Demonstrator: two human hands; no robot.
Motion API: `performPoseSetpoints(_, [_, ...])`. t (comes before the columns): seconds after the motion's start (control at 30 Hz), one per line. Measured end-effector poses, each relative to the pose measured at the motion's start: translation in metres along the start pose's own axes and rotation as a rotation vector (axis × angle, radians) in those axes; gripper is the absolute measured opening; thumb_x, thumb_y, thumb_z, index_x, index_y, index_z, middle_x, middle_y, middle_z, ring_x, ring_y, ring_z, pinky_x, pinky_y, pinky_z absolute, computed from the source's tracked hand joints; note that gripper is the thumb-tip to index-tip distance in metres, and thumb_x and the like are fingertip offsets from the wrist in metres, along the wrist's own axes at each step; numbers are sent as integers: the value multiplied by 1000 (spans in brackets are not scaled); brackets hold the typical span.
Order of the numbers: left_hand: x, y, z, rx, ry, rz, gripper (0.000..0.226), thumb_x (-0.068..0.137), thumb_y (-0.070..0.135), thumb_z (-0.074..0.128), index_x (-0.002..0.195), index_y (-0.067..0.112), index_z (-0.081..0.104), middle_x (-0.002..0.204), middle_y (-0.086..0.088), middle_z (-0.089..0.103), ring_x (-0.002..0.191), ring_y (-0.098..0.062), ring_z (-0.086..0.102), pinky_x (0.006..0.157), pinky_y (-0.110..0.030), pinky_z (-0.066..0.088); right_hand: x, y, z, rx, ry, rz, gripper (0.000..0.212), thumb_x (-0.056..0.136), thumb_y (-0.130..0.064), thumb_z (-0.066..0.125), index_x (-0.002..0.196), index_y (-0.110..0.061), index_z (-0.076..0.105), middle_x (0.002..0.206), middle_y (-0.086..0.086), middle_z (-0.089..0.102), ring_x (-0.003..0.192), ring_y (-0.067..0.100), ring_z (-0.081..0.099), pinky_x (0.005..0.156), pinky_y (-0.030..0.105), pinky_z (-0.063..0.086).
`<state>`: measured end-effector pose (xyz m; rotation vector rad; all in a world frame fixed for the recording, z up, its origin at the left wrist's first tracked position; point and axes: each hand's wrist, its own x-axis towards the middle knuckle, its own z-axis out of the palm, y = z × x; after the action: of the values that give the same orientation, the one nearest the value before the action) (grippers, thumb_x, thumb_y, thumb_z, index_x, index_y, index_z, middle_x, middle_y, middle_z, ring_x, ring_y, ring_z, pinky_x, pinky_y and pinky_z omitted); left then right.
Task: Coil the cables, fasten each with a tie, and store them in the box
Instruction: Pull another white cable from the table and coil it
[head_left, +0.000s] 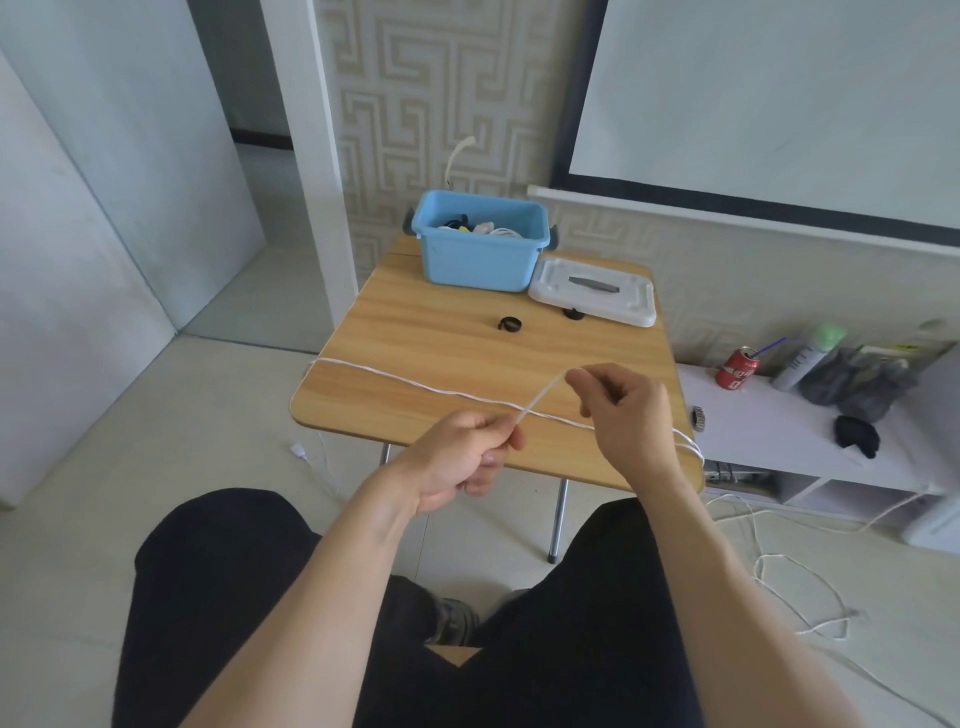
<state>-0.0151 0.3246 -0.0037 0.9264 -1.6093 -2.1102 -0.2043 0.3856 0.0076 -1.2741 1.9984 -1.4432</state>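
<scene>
A thin white cable (415, 383) is stretched across the near part of the wooden worktop (441, 332), running from the left edge toward the near right corner, where it drops over the edge and trails in loose loops on the floor at the right. A short raised span of the cable is held between the two hands above the near edge of the worktop. The left hand (462, 457) is curled, and the cable is pinched between its thumb and forefinger at the low end of that span. The right hand (623, 410) is held a little higher and farther right, its fingers (584, 382) bent and closed on the upper end of the span at the fingertips.

At the far side of the worktop a blue box (480, 244) stands with its top uncovered; white coiled cables and something dark are seen inside it, though the contents are too small to be told apart. A white lid (595, 291) lies flat just right of the box, touching or nearly touching it. A black tie (510, 325) curled into a ring rests on the bare wood in front of the box, and a second black tie (573, 313) is partly tucked under the near edge of the lid.

A low white shelf at the right carries a red can (736, 368) with a straw.
</scene>
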Motion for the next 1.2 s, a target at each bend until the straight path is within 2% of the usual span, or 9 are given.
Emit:
performPoseSetpoints(0.13, [-3, -12, 0, -198, 39, 7, 35, 109, 19, 35, 76, 16, 47, 56, 5, 22, 46, -10, 17, 47, -26, 11, 0, 8, -4, 8, 95, 91, 21, 86, -40, 78, 75, -22, 75, 61, -4, 63, 51, 2, 48, 50, 15, 40])
performPoseSetpoints(0.33, [-5, -12, 1, -935, 144, 219, 29, 106, 16, 34, 93, 11, 60, 61, 7, 29, 46, -9, 25, 44, -22, 27, -23, 29, 2, -122, -137, 69, 9, 96, -28, 68, 90, -25, 74, 73, 1, 68, 58, 9, 53, 56, 18, 42])
performPoseSetpoints(0.43, [-3, -10, 3, -969, 274, 296, 27, 107, 15, 34, 102, 10, 60, 68, 4, 41, 57, -13, 35, 62, -25, 37, -43, 39, 4, -105, -91, 51, 6, 93, -24, 72, 91, -30, 72, 78, -9, 72, 71, 10, 63, 64, 17, 47])
performPoseSetpoints(0.5, [-1, -11, 4, -1029, 321, 294, 24, 108, 13, 35, 104, 8, 59, 74, 0, 51, 64, -14, 47, 72, -28, 43, -53, 44, 1, -157, -63, 31, 8, 91, -23, 74, 85, -29, 73, 76, -13, 71, 64, 6, 58, 60, 14, 44])
performPoseSetpoints(0.63, [1, -14, 11, -1099, 339, 320, 19, 107, 10, 39, 119, 6, 53, 94, -8, 70, 81, -22, 67, 88, -38, 52, -72, 45, -1, -296, -225, -1, 8, 94, -27, 69, 90, -30, 76, 70, -11, 70, 55, 6, 54, 56, 15, 43])
performPoseSetpoints(0.77, [3, -14, 9, -1092, 402, 323, 22, 107, 8, 38, 126, 8, 49, 95, -5, 73, 76, -19, 68, 76, -38, 53, -79, 48, -10, -414, -329, 89, 25, 97, -34, 61, 75, -30, 71, 63, -8, 68, 51, 7, 54, 58, 26, 46])
performPoseSetpoints(0.93, [3, -17, 9, -1119, 393, 287, 25, 103, -5, 35, 110, 5, 57, 87, -5, 65, 71, -16, 60, 73, -27, 47, -76, 50, -19, -521, -138, 156, 30, 92, -41, 65, 64, -28, 65, 49, -4, 51, 55, 15, 47, 56, 32, 41])
performPoseSetpoints(1.07, [0, -14, 12, -1062, 325, 255, 27, 98, -4, 32, 93, 11, 53, 73, -1, 52, 56, -13, 40, 60, -26, 32, -67, 48, -25, -436, 23, 189, 29, 89, -43, 71, 72, -19, 72, 64, -7, 66, 70, 17, 62, 60, 29, 44])
performPoseSetpoints(1.2, [-4, -15, 7, -1039, 306, 246, 19, 98, 12, 39, 87, 13, 54, 65, 4, 37, 51, -13, 25, 53, -26, 26, -38, 70, -51, -640, -210, 363, 34, 80, -52, 79, 82, -19, 71, 80, -3, 67, 78, 18, 60, 62, 30, 43])
